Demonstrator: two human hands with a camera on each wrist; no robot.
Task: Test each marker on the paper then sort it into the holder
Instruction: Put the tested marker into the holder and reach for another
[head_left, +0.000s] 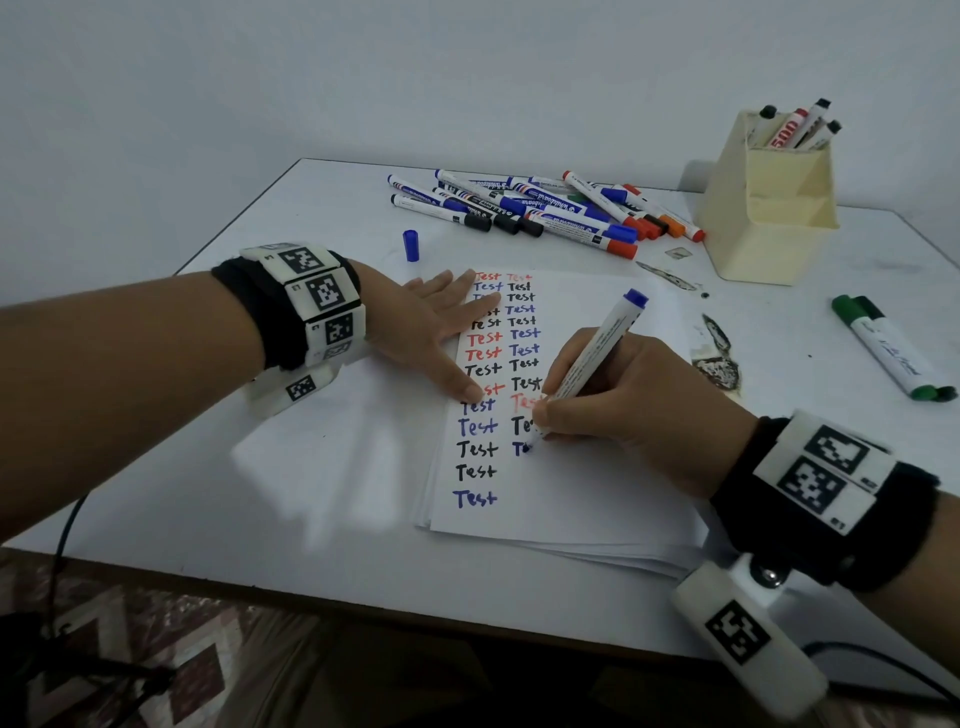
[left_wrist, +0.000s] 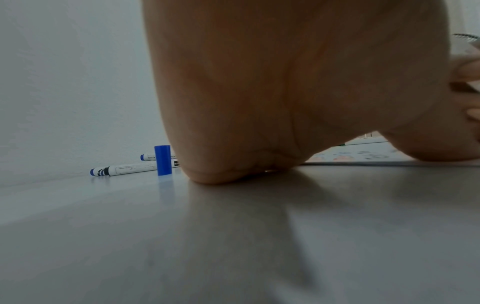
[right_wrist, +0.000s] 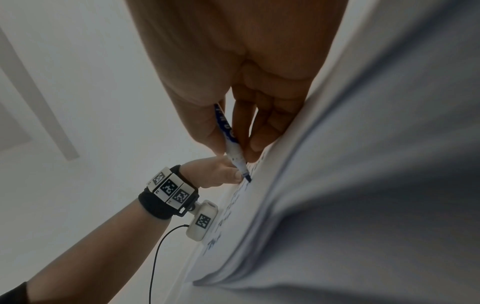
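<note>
My right hand (head_left: 597, 410) grips an uncapped blue marker (head_left: 592, 358), its tip touching the paper (head_left: 582, 483) beside a half-written blue word in the second column. In the right wrist view the same blue marker (right_wrist: 235, 148) is pinched between thumb and fingers, nib on the sheet. My left hand (head_left: 441, 332) lies flat with straight fingers on the paper's left edge, over rows of "Test". The marker's blue cap (head_left: 411, 245) stands upright on the table behind that hand, also the blue cap (left_wrist: 162, 160) in the left wrist view. A cream holder (head_left: 769, 208) at the back right contains several markers.
A heap of capped markers (head_left: 545, 208) in blue, black, red and orange lies at the back of the white table (head_left: 311, 519). Two green markers (head_left: 888, 348) lie at the right. Dark scuffed patches (head_left: 719, 358) mark the table beside the paper stack.
</note>
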